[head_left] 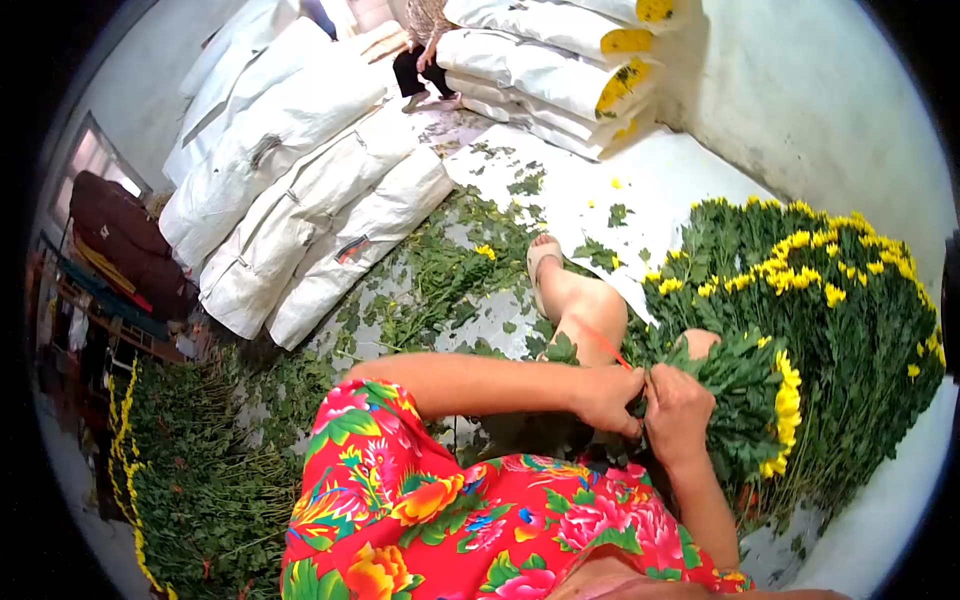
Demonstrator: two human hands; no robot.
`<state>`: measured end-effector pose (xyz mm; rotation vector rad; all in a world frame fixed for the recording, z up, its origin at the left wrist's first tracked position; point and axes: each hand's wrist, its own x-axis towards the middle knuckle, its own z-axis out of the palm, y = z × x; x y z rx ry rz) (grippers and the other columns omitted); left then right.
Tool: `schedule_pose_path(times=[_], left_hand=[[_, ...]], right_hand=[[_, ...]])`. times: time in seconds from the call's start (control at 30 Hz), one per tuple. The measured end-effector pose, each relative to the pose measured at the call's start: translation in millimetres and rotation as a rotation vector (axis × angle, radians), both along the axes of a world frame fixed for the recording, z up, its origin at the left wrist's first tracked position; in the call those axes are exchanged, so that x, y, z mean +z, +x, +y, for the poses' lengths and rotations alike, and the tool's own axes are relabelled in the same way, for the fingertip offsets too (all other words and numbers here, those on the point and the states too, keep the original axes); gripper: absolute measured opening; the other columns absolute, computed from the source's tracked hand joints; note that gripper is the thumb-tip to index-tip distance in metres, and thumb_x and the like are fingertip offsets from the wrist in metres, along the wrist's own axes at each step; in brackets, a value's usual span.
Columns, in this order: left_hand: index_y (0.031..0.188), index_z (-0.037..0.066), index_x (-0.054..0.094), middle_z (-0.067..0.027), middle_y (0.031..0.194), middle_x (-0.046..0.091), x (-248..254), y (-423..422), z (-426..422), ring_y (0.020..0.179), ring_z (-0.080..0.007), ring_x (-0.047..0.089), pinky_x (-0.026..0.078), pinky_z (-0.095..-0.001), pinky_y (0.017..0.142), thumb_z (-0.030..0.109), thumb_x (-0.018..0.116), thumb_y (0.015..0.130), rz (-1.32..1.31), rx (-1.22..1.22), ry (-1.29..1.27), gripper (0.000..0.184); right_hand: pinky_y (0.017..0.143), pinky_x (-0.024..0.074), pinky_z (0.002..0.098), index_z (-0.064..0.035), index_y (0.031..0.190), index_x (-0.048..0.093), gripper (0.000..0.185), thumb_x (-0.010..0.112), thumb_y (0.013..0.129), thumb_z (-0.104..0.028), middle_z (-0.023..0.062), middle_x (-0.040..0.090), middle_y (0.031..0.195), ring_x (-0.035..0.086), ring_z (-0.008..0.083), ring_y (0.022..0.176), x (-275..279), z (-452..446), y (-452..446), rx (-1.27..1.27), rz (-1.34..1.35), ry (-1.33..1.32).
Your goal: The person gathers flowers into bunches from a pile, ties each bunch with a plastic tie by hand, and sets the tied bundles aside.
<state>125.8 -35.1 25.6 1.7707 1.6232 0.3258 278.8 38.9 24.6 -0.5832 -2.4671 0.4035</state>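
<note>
A leafy bunch of yellow flowers (745,400) lies across my lap, its blooms facing right. My left hand (608,398) is closed at the stem end of the bunch, pinching a thin red tie (603,343) that stretches up and to the left. Right beside it, my right hand (677,412) is curled into a fist at the same stems, knuckles up. The two hands nearly touch. What lies inside the right fist is hidden by its fingers.
Large piles of yellow flowers stand at the right (835,330) and lie at the left (200,460). Long white wrapped bundles (300,190) are stacked at the upper left, more (540,75) at the top. Loose leaves (440,260) litter the floor. Another person (425,60) sits behind.
</note>
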Motion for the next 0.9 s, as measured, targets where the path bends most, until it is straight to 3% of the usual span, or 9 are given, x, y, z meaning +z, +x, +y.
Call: schedule_pose_path(times=[0.1, 0.17, 0.27, 0.4, 0.5, 0.57, 0.63, 0.73, 0.9], left_hand=[[0.088, -0.004, 0.071, -0.0261, 0.081, 0.069, 13, -32, 27, 0.079, -0.0378, 0.069, 0.054, -0.0434, 0.076, 0.031, 0.064, 0.081, 0.366, -0.244, 0.027, 0.036], [0.090, 0.002, 0.075, -0.0242, 0.105, 0.069, 90, -21, 29, 0.100, -0.0362, 0.067, 0.050, -0.0463, 0.091, 0.029, 0.067, 0.077, 0.928, -0.429, -0.152, 0.031], [0.093, 0.008, 0.077, -0.0188, 0.138, 0.054, 79, -28, 15, 0.126, -0.0391, 0.052, 0.037, -0.0546, 0.106, 0.030, 0.068, 0.074, 0.903, -0.379, 0.448, 0.030], [0.079, 0.013, 0.075, -0.0110, 0.150, 0.039, 98, -19, -4, 0.143, -0.0434, 0.025, 0.015, -0.0592, 0.118, 0.030, 0.071, 0.069, 0.827, -0.340, 0.663, 0.021], [0.078, 0.011, 0.074, -0.0128, 0.135, 0.053, 101, -22, -12, 0.132, -0.0409, 0.041, 0.028, -0.0561, 0.112, 0.025, 0.071, 0.070, 0.614, -0.310, 0.822, 0.017], [0.080, 0.008, 0.069, -0.0139, 0.122, 0.060, 79, -24, -9, 0.112, -0.0342, 0.054, 0.042, -0.0501, 0.095, 0.021, 0.070, 0.076, 0.371, -0.303, 0.414, 0.014], [0.101, 0.002, 0.071, -0.0114, 0.094, 0.069, 36, -32, -15, 0.096, -0.0232, 0.064, 0.049, -0.0426, 0.077, 0.020, 0.062, 0.090, -0.249, -0.237, 0.515, 0.023], [0.086, 0.003, 0.060, -0.0057, 0.086, 0.064, 11, -22, -22, 0.071, -0.0136, 0.054, 0.043, -0.0312, 0.063, 0.024, 0.054, 0.101, -0.949, -0.074, 0.190, 0.026], [0.092, 0.006, 0.056, 0.0002, 0.076, 0.060, -16, -1, -23, 0.064, -0.0055, 0.051, 0.039, -0.0220, 0.057, 0.027, 0.049, 0.104, -1.232, 0.209, -0.060, 0.025]], right_hand=[[0.057, 0.0450, 0.0452, -0.0057, 0.075, 0.050, 0.016, 0.066, 0.079, -0.006, 0.0133, 0.056, 0.070, 0.059, 0.0344, 0.068, -3, -3, 1, 0.007, 0.008, -0.013], [0.057, 0.0448, 0.0454, -0.0051, 0.074, 0.050, 0.016, 0.066, 0.079, -0.005, 0.0139, 0.056, 0.069, 0.059, 0.0352, 0.067, -6, -6, 2, 0.010, 0.030, -0.029], [0.057, 0.0445, 0.0463, -0.0038, 0.073, 0.050, 0.017, 0.066, 0.078, -0.004, 0.0154, 0.056, 0.069, 0.058, 0.0377, 0.066, -7, -7, 5, -0.023, 0.046, -0.089], [0.058, 0.0452, 0.0463, -0.0032, 0.075, 0.052, 0.014, 0.066, 0.079, -0.005, 0.0161, 0.058, 0.070, 0.059, 0.0383, 0.067, -7, -5, 5, -0.010, 0.079, -0.154], [0.059, 0.0457, 0.0459, -0.0032, 0.078, 0.056, 0.011, 0.066, 0.079, -0.005, 0.0170, 0.060, 0.072, 0.060, 0.0386, 0.068, -1, -3, 5, -0.033, 0.005, -0.184], [0.059, 0.0454, 0.0461, -0.0037, 0.080, 0.058, 0.010, 0.067, 0.079, -0.006, 0.0175, 0.060, 0.072, 0.061, 0.0387, 0.069, 3, -3, 5, -0.035, 0.004, -0.186], [0.059, 0.0454, 0.0455, -0.0035, 0.080, 0.058, 0.009, 0.067, 0.079, -0.006, 0.0176, 0.060, 0.073, 0.061, 0.0386, 0.069, 9, -5, 3, -0.037, 0.011, -0.204], [0.059, 0.0459, 0.0441, -0.0031, 0.080, 0.059, 0.008, 0.067, 0.079, -0.005, 0.0178, 0.061, 0.073, 0.061, 0.0382, 0.067, 11, -4, 3, -0.051, 0.032, -0.285], [0.058, 0.0468, 0.0415, -0.0024, 0.081, 0.061, 0.005, 0.066, 0.080, -0.004, 0.0175, 0.061, 0.074, 0.060, 0.0373, 0.065, 19, 0, 9, -0.020, 0.018, -0.414]])
